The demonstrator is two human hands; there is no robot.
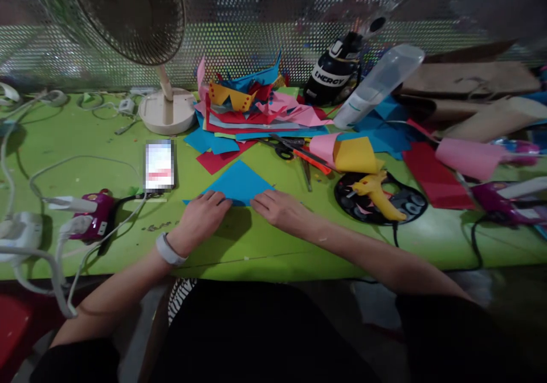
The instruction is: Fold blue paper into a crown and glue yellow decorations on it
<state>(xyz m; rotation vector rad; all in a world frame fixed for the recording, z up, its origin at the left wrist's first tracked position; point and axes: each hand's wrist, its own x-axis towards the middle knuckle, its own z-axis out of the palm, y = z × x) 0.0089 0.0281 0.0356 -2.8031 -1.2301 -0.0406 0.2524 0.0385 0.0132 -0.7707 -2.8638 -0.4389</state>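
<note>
Green table (273, 262), 2 hands (203, 216) (281, 210) on blue paper (241, 182), possibly folded

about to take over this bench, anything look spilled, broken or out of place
No clear spill or breakage. The dark specks on the green table, beside the left hand, look odd: they stand out against the green. Crumbs or marks, I can't tell.

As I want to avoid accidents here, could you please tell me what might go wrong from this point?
The blue paper could crease unevenly if the left hand or right hand slips along its near edge. The right forearm might snag the black cord between it and the yellow glue gun.
</note>
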